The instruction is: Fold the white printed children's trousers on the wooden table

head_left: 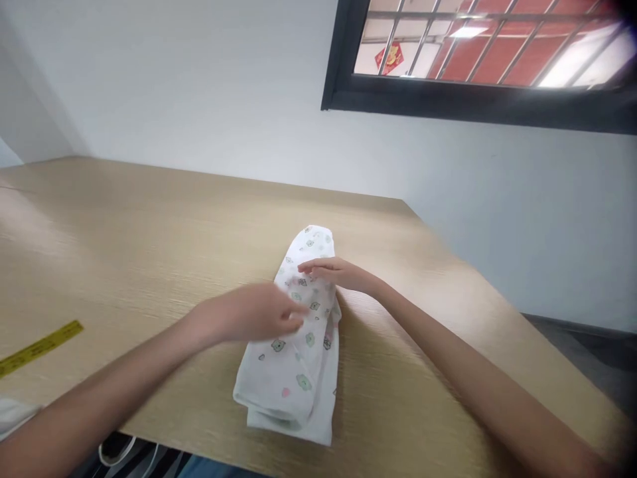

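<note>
A white cloth (293, 372) printed with small green and pink figures lies folded into a long strip on the wooden table (149, 232). My left hand (253, 313) is smeared by motion at the cloth's left edge, its fingers bunched on the fabric near the middle. My right hand (334, 272) lies flat across the cloth's upper part, fingers stretched out and pressing down. The near end of the cloth reaches almost to the table's front edge.
A yellow measuring tape (40, 346) lies at the table's left front. A white wall stands behind the table, with a dark-framed window (478, 99) high on the right. The table's right edge drops to a dark floor (587, 352). Cables hang below the front edge.
</note>
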Demonstrator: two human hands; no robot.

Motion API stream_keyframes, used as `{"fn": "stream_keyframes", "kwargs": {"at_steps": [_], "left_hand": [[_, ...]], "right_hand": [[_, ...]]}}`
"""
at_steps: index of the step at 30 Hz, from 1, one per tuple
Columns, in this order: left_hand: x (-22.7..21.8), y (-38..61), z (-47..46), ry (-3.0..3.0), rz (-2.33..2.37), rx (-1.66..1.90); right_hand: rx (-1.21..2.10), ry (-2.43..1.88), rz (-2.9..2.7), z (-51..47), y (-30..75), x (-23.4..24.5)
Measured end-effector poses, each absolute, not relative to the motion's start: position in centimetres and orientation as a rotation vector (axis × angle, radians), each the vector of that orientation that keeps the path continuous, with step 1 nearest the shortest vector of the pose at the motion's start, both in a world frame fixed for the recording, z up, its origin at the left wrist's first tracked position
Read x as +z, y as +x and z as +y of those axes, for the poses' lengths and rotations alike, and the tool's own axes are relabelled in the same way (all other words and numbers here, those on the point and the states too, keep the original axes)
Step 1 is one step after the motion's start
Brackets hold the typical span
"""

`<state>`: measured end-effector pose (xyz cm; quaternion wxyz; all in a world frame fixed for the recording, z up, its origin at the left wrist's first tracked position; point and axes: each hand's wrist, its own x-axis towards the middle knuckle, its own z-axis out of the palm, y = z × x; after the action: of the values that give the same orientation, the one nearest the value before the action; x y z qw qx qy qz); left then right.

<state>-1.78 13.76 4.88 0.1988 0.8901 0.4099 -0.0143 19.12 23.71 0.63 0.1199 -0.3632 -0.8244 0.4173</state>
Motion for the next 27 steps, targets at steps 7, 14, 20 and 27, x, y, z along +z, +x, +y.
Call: {"fn": "stream_keyframes", "kwargs": {"at_steps": [7,14,20,27], "left_hand": [[-1.8,3.6,17.8,2.8,1.35,0.093],[-0.5,6.2,5.6,2.609,1.295,-0.513],[3.3,4.4,6.6,2.522,1.218,-0.679],[0.5,3.4,6.5,2.668,1.219,-0.4]], "right_hand": [[0.431,-1.299,-2.715,28.0,18.5,-1.8],[0.276,-1.392,-2.774,29.6,18.6,-2.8],[0.27,-1.33,-2.96,24.1,17.2,0.4],[0.712,-1.158,-3.447,14.1,14.3,6.2]]}}
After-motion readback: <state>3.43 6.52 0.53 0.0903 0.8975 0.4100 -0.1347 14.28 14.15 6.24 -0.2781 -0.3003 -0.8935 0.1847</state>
